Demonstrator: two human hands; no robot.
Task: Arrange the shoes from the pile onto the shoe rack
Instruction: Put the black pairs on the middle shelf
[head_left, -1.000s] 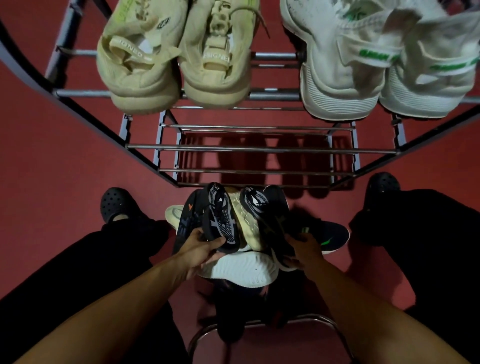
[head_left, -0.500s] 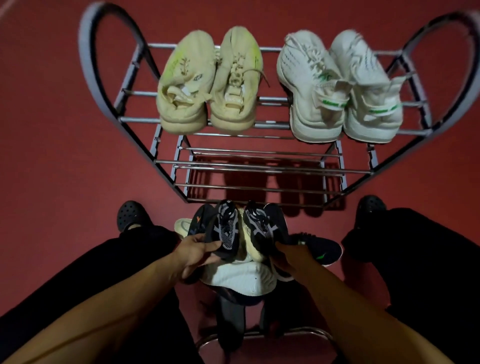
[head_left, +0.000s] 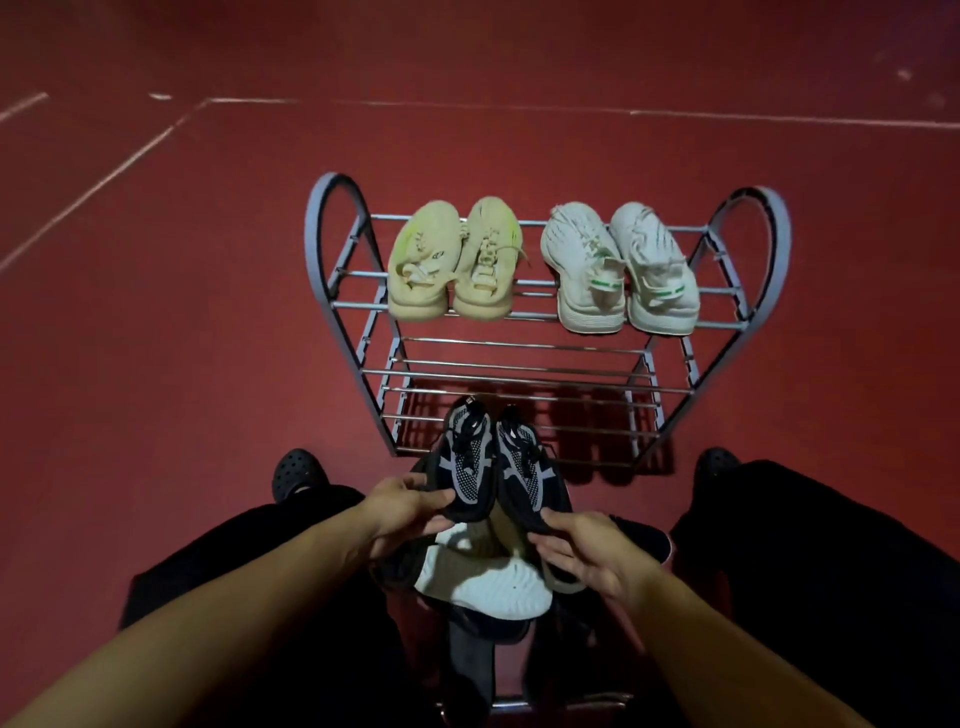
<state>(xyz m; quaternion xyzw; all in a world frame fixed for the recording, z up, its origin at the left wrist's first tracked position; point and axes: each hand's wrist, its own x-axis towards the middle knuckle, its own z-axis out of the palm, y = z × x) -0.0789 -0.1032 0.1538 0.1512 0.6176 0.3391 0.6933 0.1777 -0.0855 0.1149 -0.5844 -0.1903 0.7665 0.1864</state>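
Note:
A grey metal shoe rack (head_left: 545, 371) stands on the red floor ahead. Its top shelf carries a pale yellow pair (head_left: 452, 260) on the left and a white pair with green marks (head_left: 618, 267) on the right. The lower shelves hold nothing. My left hand (head_left: 402, 512) grips one black-and-grey mesh shoe (head_left: 465, 462) by its toe end. My right hand (head_left: 582, 548) holds the matching shoe (head_left: 527, 467) beside it. Both shoes are lifted just in front of the rack's bottom shelf. Below them lies the pile, with a white-soled shoe (head_left: 483, 582) on top.
My knees in black trousers flank the pile, with a black clog (head_left: 296, 470) at the left and another (head_left: 719, 462) at the right. A black shoe (head_left: 644, 538) lies at the pile's right. A metal bar (head_left: 550, 704) shows at the bottom. White lines cross the floor.
The view pulled back and up, so the whole rack shows. Both hands lifted the black mesh pair a little off the pile, toward the rack.

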